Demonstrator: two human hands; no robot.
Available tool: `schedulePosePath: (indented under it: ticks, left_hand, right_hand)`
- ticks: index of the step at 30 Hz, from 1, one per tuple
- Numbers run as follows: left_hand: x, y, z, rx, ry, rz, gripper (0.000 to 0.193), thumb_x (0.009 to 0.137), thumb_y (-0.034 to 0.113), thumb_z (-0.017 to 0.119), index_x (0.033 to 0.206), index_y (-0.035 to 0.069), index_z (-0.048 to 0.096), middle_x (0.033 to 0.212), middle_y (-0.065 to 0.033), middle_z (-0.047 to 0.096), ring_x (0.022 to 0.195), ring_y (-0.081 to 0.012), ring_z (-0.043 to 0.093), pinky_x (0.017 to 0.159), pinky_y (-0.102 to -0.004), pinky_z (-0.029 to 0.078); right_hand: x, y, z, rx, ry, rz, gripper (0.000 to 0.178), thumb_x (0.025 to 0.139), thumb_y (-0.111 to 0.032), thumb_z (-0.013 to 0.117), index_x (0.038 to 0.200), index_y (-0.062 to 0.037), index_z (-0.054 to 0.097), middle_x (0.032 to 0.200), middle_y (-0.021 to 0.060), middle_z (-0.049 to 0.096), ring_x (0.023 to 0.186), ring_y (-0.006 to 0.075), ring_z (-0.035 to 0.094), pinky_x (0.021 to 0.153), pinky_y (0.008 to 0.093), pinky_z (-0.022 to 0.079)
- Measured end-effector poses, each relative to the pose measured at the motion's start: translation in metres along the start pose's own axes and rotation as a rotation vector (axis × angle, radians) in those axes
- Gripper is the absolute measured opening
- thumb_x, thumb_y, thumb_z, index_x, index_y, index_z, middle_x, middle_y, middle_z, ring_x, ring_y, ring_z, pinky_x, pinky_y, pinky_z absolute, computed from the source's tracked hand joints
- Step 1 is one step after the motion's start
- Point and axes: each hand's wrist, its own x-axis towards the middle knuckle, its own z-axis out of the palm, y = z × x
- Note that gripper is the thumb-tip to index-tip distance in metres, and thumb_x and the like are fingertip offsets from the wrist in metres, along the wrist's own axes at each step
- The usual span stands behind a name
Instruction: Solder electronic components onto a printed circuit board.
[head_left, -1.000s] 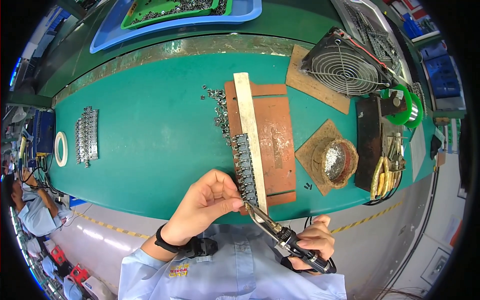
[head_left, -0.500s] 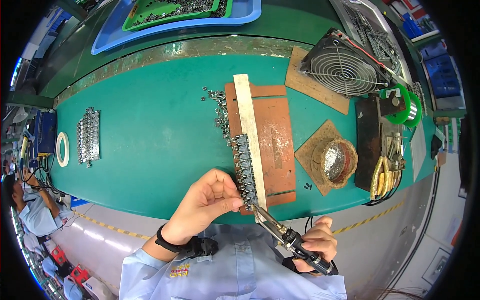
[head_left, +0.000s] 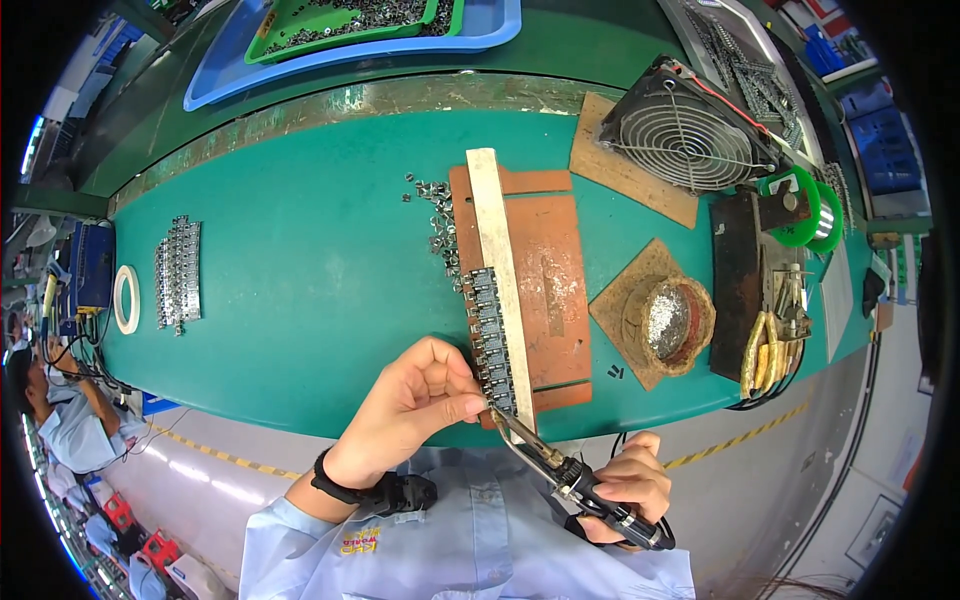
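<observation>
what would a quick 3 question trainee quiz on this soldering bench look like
1. True or false: the right hand holds the soldering iron with its tip at the near end of the row of small metal parts.
2. Which lies farthest to the person's left on the green table? A) tape roll B) wire-guard fan C) green solder spool
3. What does the left hand touch?

Key: 1 true. 2 A. 3 The near end of the row of parts, beside the pale strip on the brown board.
</observation>
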Motion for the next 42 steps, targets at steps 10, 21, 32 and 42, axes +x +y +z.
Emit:
schedulePosePath:
  ticks: [10,21,32,42]
  left_hand:
    - [-0.001,-0.001,-0.001,0.026,-0.032,0.005,0.017,0.082,-0.003,0.055,0.092,0.005,0.043,0.081,-0.0046,0.058,0.078,-0.0116,0.057,0.070,-0.0241,0.044]
    - [-0.011,0.010,-0.009,0.187,0.112,0.050,0.013,0.079,0.000,0.058,0.090,0.003,0.050,0.079,-0.0042,0.057,0.075,-0.0128,0.057,0.068,-0.0231,0.044]
    - [0.040,0.065,-0.021,1.364,0.281,0.581,0.012,0.072,0.000,0.061,0.082,0.001,0.055,0.076,-0.0105,0.055,0.069,-0.0223,0.057,0.059,-0.0297,0.044]
    - [0.053,0.058,-0.026,1.456,0.309,0.663,0.011,0.072,-0.002,0.059,0.078,0.001,0.050,0.075,-0.0119,0.055,0.069,-0.0276,0.056,0.058,-0.0343,0.045]
  right_hand:
    - [-0.020,0.010,0.007,-0.005,0.159,-0.027,0.040,0.064,-0.030,0.072,0.087,-0.0077,0.047,0.063,0.0041,0.051,0.054,0.0141,0.046,0.064,0.0336,0.031]
    - [0.011,0.035,0.030,0.257,0.403,0.216,0.042,0.070,-0.017,0.070,0.101,-0.0031,0.045,0.089,0.0122,0.050,0.076,0.0183,0.046,0.068,0.0311,0.038]
    - [0.010,0.032,0.028,0.270,0.374,0.236,0.039,0.071,-0.010,0.068,0.101,-0.0013,0.044,0.091,0.0143,0.050,0.078,0.0184,0.049,0.068,0.0277,0.040]
    - [0.020,0.031,0.031,0.172,0.376,0.241,0.041,0.072,-0.026,0.067,0.097,-0.0037,0.043,0.084,0.0102,0.048,0.070,0.0136,0.045,0.062,0.0245,0.037]
